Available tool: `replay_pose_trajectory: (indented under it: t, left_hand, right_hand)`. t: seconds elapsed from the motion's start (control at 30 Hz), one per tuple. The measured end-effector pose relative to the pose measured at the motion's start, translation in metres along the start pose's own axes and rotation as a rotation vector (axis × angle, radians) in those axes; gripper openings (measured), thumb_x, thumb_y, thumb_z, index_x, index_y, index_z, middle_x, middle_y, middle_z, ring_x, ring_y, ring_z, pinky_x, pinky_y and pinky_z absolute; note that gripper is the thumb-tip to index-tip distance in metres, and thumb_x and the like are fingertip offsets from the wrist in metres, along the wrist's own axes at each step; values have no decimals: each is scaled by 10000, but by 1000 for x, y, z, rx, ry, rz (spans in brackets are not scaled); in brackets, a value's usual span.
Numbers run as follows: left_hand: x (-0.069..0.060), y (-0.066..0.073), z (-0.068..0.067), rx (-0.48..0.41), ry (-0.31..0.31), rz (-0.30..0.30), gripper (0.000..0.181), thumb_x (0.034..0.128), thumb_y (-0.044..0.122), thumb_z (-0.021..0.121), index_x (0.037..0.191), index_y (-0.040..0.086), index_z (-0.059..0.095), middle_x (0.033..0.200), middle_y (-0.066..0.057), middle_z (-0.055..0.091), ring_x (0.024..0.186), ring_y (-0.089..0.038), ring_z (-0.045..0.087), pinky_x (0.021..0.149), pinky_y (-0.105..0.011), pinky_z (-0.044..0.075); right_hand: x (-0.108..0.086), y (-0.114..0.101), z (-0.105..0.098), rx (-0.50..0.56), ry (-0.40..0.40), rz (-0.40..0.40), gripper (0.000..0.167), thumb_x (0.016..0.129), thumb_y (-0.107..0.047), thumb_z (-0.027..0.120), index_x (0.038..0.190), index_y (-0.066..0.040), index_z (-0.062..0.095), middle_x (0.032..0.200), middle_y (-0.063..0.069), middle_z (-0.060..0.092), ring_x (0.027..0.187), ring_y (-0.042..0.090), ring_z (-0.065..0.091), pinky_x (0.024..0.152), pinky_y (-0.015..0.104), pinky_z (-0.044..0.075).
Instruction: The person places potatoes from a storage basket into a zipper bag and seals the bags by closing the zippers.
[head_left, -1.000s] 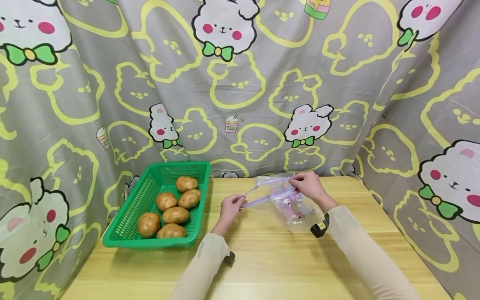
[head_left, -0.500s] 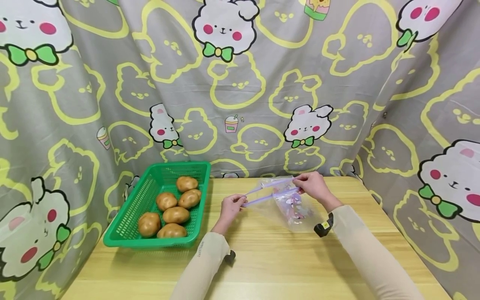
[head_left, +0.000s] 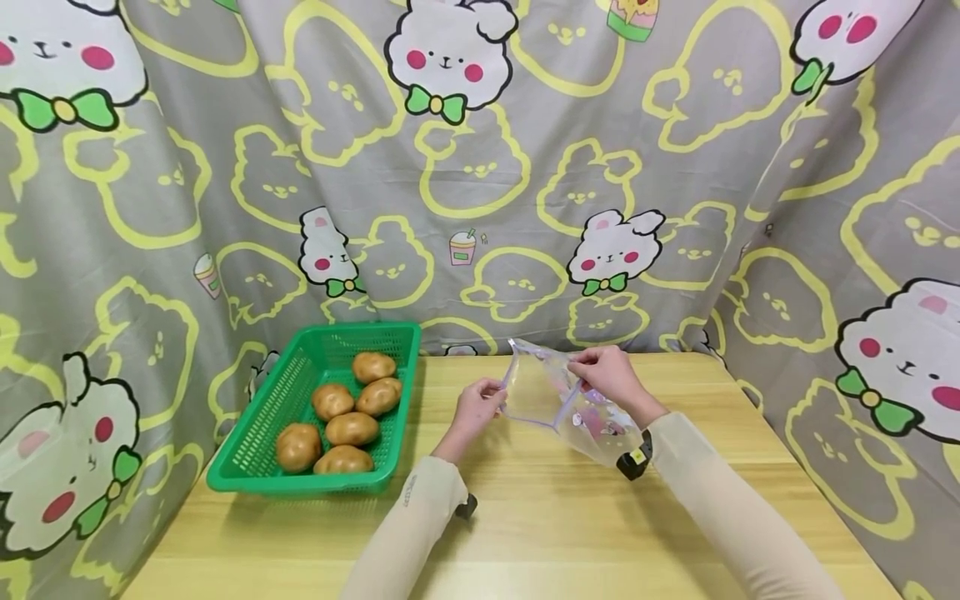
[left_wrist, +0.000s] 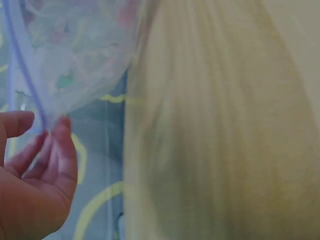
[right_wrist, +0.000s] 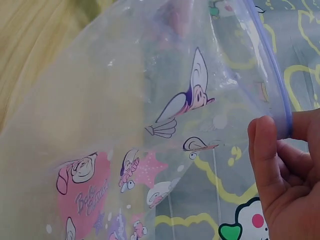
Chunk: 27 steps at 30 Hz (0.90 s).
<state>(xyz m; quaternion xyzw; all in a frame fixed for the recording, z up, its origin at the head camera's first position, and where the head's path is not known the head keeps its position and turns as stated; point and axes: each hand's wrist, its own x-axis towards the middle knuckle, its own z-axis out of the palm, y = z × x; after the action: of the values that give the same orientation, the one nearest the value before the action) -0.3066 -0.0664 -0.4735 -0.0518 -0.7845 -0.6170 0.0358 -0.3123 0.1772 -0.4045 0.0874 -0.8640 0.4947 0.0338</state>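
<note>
The bag [head_left: 597,419] hangs open above the bench [head_left: 525,525], its purple rim [head_left: 565,410] pinched in the grip of left hand [head_left: 477,407] and right hand [head_left: 611,375]. It looks light, limp and slippery; best held by that likely stiffer rim.

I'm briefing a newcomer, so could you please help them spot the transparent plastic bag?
On the pale wood-grain table, look right of the green plastic basket. The left hand and right hand hold the transparent plastic bag; its lavender-edged mouth and pink cartoon prints set it apart from the basket.
</note>
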Motion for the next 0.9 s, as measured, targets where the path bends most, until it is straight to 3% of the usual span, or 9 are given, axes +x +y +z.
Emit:
replay_pose_trajectory:
  t: [0.23, 0.43, 0.6, 0.73, 0.9]
  left_hand:
    - [-7, 33, -18, 161, 10, 88, 334, 897, 146, 596, 1198, 1, 586, 1109, -159, 626, 1001, -288, 606, 829, -364, 504]
    - [-16, 78, -44, 179, -61, 150, 367, 911, 144, 592, 1256, 31, 540, 1164, -147, 595, 1059, -298, 574, 855, -394, 491]
    - [-17, 110, -72, 246, -129, 170, 415, 942, 221, 579, 1319, 75, 490, 1239, -122, 555, 1132, -284, 531, 909, -434, 454]
    - [-13, 121, -97, 282, -158, 168, 441, 959, 254, 560, 1359, 105, 450, 1296, -125, 523, 1178, -282, 501, 946, -454, 425]
    - [-4, 119, -124, 312, -171, 144, 454, 971, 263, 546, 1385, 129, 419, 1329, -127, 496, 1215, -298, 459, 959, -480, 405]
  right_hand:
    - [-2, 3, 0, 20, -5, 18, 216, 881, -131, 658, 974, 60, 695, 827, 223, 676, 556, 184, 631, 545, 316, 542]
    - [-1, 2, 2, 8, -5, 18, 218, 877, -152, 667, 971, 42, 698, 829, 229, 674, 551, 176, 626, 539, 304, 535]
    - [0, 3, 0, 13, -12, 20, 227, 884, -144, 658, 990, 53, 691, 843, 238, 672, 562, 181, 631, 547, 304, 539]
    - [-1, 5, -3, 5, -8, 27, 236, 891, -142, 650, 998, 65, 683, 854, 239, 670, 569, 177, 631, 551, 305, 539]
    - [-1, 5, -7, 17, -10, 32, 239, 889, -145, 650, 987, 70, 684, 849, 240, 670, 570, 179, 630, 550, 310, 539]
